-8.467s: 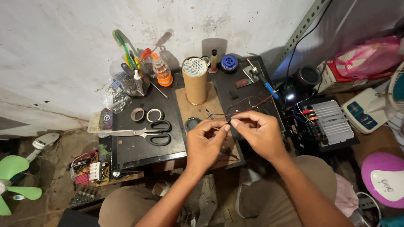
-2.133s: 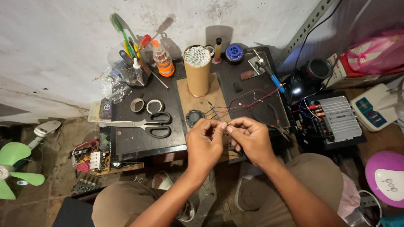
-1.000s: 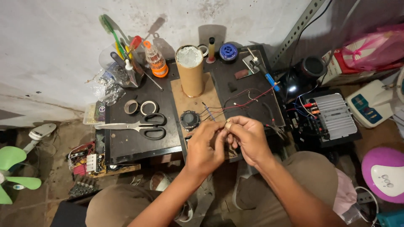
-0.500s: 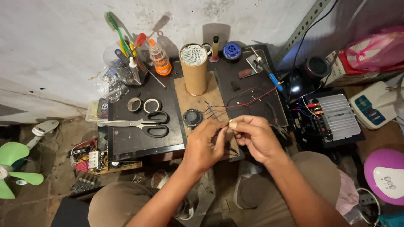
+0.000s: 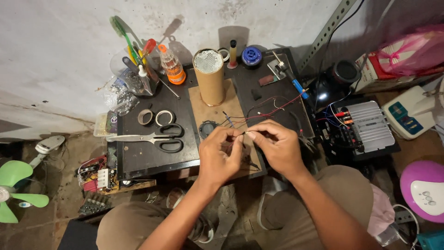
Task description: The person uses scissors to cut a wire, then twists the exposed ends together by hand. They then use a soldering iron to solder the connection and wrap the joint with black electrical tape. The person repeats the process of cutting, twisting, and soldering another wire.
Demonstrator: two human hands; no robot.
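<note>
Head view: pinching the bare ends of thin wires [image 5: 259,115] between thumb and forefinger of both hands, left hand [image 5: 221,155] and right hand [image 5: 276,146] closed narrow and nearly touching fingertip to fingertip, just above the front edge of the dark desk [image 5: 138,159] and over the brown board [image 5: 203,104]. Running away from the hands toward the far right of the desk, long axis lying roughly front-left to back-right, red and dark strands trailing toward the blue-handled soldering iron [image 5: 291,81] and the silver amplifier [image 5: 365,125]; free ends pointing into the gap between the fingertips. Judging the risks: slipping out of so fine a pinch if tugged by the slack behind; fraying or snapping strands through over-twisting; possibly brushing the iron, heat unknowable from here. Lying well apart to the left, black scissors [image 5: 157,137] and two tape rolls [image 5: 155,117]; standing behind, a cardboard tube [image 5: 209,76] with mesh top.
</note>
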